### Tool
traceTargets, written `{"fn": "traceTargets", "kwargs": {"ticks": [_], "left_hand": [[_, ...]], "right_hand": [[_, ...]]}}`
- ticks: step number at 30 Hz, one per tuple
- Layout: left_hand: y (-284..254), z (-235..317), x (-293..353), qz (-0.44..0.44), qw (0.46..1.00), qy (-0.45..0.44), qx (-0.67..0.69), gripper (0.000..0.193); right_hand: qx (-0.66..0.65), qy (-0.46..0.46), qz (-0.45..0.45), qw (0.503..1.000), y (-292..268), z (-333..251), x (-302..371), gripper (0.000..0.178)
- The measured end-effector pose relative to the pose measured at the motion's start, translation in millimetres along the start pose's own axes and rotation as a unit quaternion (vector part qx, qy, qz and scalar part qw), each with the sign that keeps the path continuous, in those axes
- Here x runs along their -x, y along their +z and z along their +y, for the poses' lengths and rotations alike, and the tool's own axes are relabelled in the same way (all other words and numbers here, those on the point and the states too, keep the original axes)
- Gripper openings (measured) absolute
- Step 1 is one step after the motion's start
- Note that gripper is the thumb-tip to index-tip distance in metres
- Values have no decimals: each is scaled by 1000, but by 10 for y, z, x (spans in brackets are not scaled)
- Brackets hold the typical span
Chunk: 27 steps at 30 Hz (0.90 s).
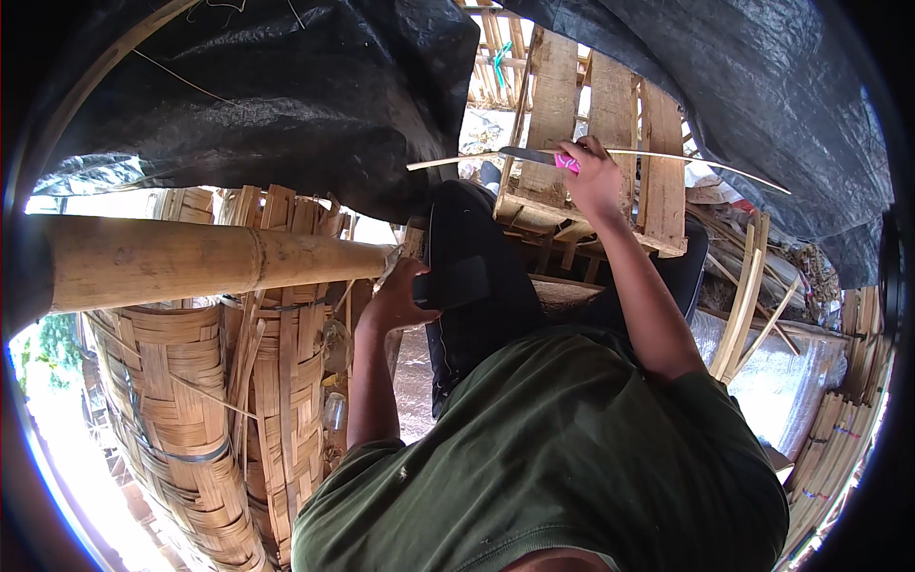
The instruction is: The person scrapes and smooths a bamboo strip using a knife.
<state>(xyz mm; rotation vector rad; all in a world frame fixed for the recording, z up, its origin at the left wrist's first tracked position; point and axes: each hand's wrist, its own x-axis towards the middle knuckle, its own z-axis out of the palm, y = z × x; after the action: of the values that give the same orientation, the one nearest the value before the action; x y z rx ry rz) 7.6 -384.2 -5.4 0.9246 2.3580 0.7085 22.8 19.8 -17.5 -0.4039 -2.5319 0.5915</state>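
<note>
Over the slatted wooden crate [553, 100], I see the right hand [593, 177] gripping the pink-handled knife [530, 155], its blade overlapping a thin strip [437, 164]; left of the crate, the left hand [387, 302] is curved, thumb and fingertips apart.

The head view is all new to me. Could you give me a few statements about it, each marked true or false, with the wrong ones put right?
1. The right hand grips a knife. True.
2. The knife's handle is blue. False: the handle is pink.
3. A thin pale strip extends to both sides of the right hand. True.
4. The person wears a white shirt. False: the shirt is dark green.
5. A thick bamboo pole is at the left of the picture. True.
</note>
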Motion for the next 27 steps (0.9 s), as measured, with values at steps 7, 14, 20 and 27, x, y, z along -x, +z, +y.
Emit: {"fn": "traceTargets", "kwargs": {"ticks": [7,14,20,27], "left_hand": [[111,-104,118,-16,992,-45,113,84],[73,111,44,63,997,35,32,83],[50,142,33,66,997,40,14,82],[32,192,-13,14,1000,0,23,85]], "right_hand": [[-9,2,-5,1000,7,9,-2,42],[2,-1,-5,1000,14,37,5,41],[-3,2,-1,1000,8,-8,-2,40],[-1,-6,2,1000,14,37,7,40]]}}
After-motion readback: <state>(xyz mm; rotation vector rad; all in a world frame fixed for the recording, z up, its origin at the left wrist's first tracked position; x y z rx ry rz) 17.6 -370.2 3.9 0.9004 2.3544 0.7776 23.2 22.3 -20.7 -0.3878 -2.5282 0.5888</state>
